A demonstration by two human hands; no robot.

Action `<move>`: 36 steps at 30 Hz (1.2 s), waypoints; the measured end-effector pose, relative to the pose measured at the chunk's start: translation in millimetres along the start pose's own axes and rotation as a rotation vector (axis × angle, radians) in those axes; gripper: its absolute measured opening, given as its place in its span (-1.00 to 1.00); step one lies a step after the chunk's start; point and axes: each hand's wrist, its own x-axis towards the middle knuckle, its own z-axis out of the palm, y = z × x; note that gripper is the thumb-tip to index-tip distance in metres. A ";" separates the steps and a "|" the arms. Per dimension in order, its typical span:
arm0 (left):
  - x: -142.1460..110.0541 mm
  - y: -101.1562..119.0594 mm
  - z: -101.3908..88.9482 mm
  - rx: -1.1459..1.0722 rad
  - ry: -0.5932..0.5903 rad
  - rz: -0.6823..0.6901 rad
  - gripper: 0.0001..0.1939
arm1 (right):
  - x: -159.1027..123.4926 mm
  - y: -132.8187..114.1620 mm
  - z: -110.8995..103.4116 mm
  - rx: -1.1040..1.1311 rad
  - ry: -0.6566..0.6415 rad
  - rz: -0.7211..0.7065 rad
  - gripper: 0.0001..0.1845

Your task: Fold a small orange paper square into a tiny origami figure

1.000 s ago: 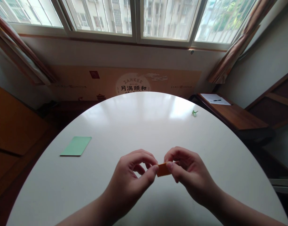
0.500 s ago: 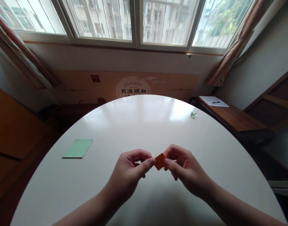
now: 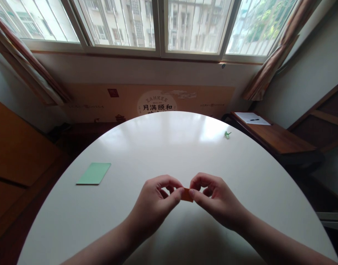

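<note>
A small folded piece of orange paper (image 3: 187,195) is held up between both hands, above the near middle of the white table (image 3: 169,147). My left hand (image 3: 163,197) pinches its left side between thumb and fingers. On its right side, the thumb and forefinger of my right hand (image 3: 211,193) grip it the same way. The fingertips nearly meet along its top edge and cover part of the paper, so its folds cannot be made out.
Toward the left on the table lies a stack of green square paper (image 3: 93,173). A small green folded figure (image 3: 227,135) rests near the far right edge. Beyond that edge, a wooden bench (image 3: 284,138) carries white sheets (image 3: 248,117) and a pen (image 3: 254,119).
The orange paper, earlier a tilted square facing me, now shows as a narrower, nearly level strip. Both hands have turned slightly and their fingertips are closer together.
</note>
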 end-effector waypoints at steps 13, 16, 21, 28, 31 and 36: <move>-4.5 -3.1 7.2 0.108 -0.063 0.099 -0.88 | -3.1 4.2 6.3 -0.133 -0.044 -0.065 -0.90; -4.8 0.4 8.1 0.070 -0.084 0.058 -0.88 | -3.3 3.0 6.7 -0.134 -0.071 -0.055 -0.89; -2.3 1.9 5.7 -0.014 -0.077 -0.059 -0.84 | -2.3 3.3 5.1 -0.051 -0.109 0.028 -0.79; 5.2 -2.4 -1.4 -0.167 -0.061 -0.152 -0.81 | 3.3 1.7 -4.9 0.002 -0.108 0.044 -0.87; 10.2 -3.4 -6.1 -0.262 0.004 -0.202 -0.78 | 6.7 1.9 -11.7 0.027 -0.100 0.040 -0.87; 12.4 -3.5 -9.0 -0.363 0.105 -0.273 -0.73 | 11.8 8.6 -17.9 0.146 -0.053 0.045 -0.84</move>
